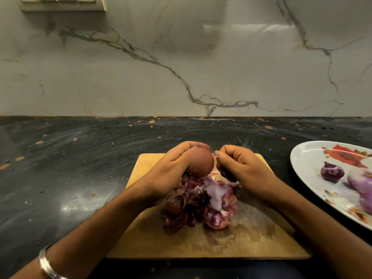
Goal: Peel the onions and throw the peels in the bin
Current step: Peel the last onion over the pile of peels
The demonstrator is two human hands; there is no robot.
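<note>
My left hand (173, 168) grips a brown-skinned onion (202, 164) just above the far part of a wooden cutting board (251, 238). My right hand (239, 166) is right beside the onion with its fingers curled, the fingertips near the onion's top. A small dark thing (227, 175) sits in its grip; I cannot tell whether it is a peel or a handle. A pile of purple and brown onion peels (201, 202) lies on the board below both hands. No bin is in view.
A white flowered plate (308, 158) at the right edge holds a small dark purple onion (332, 172) and pale peeled onions (360, 180). The board lies on a black speckled counter (70, 168) that ends at a marble wall (181, 67).
</note>
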